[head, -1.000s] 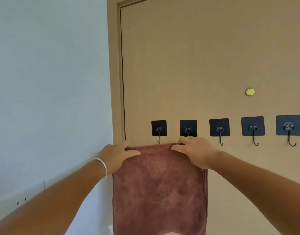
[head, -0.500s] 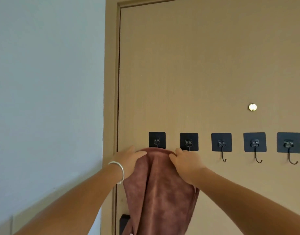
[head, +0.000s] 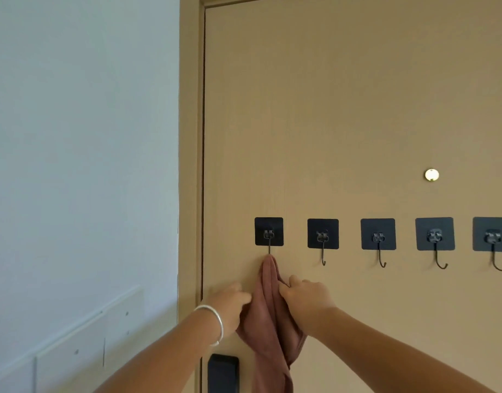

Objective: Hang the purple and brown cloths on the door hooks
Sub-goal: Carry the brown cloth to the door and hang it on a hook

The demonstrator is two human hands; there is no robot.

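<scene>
Head view: brown cloth (head: 268,307) bunched, draped from leftmost door hook (head: 269,236) near door's left edge. Left hand (head: 230,303) and right hand (head: 306,297) pinched its folds, fingers curled. Hanging step nearly done; next likely release, fetch purple cloth, unseen.

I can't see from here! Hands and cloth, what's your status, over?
Left hand and right hand both grip the brown cloth. Cloth's top sits at the leftmost hook. Nothing in the way. No purple cloth in view.

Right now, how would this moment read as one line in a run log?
step: hanging brown cloth | hook: leftmost door hook, cloth bunched beneath it | left hand: grips cloth | right hand: grips cloth | purple cloth: not visible
</scene>
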